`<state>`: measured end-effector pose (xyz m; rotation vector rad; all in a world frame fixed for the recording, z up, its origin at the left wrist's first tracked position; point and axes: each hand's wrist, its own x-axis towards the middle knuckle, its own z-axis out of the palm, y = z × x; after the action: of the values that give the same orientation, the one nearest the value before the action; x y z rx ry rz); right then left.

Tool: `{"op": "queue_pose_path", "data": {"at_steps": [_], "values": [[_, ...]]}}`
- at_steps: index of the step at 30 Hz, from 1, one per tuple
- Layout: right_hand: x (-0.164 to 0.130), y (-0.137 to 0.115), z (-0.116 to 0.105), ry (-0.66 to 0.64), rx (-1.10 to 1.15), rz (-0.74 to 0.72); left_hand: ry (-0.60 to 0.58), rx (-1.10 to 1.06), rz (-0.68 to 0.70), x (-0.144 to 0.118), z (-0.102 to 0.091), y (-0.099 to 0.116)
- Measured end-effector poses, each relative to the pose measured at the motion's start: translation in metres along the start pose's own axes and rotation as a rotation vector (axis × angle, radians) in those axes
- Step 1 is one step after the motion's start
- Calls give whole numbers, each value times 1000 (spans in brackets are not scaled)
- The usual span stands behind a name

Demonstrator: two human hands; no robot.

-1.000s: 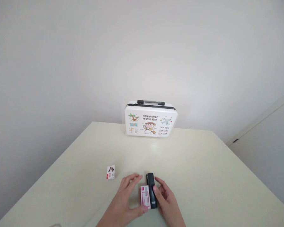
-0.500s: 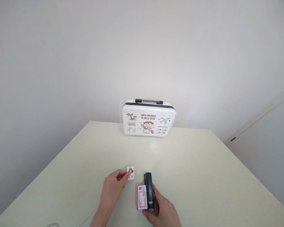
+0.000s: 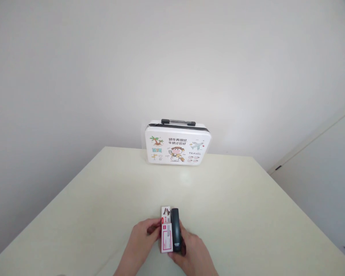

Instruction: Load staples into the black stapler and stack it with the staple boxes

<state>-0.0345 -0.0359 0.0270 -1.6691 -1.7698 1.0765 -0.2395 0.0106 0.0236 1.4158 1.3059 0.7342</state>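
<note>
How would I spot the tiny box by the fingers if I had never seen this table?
Start at the pale table and find the two hands at its near edge. Between them lie three things pressed side by side: a dark stapler, a pink and white box, and just beyond that box the tiny box. It is the smallest, white with a dark picture and red base.

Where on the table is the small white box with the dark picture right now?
In the head view the small white box sits near the table's front edge, just beyond the pink-and-white box, left of the dark stapler, at the left hand's fingertips.
</note>
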Motion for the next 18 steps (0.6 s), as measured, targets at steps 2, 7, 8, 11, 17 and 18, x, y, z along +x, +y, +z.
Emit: {"op": "queue_pose_path", "data": {"at_steps": [2, 7, 8, 11, 17, 18], "values": [[1, -3, -4, -9, 12, -9, -12, -26, -9, 1, 0, 1], [-1, 9, -22, 18, 73, -7, -81, -98, -18, 18, 17, 4], [-1, 14, -29, 28, 89, -9, -98, -112, -17, 24, 25, 5], [-5, 33, -57, 62, 114, -3, -154, -152, -13, 47, 60, 9], [-16, 79, -130, 25, -14, 75, -275, -216, -47, 89, 142, 27], [-17, 85, -139, 14, -24, 85, -285, -223, -54, 94, 153, 30]]}}
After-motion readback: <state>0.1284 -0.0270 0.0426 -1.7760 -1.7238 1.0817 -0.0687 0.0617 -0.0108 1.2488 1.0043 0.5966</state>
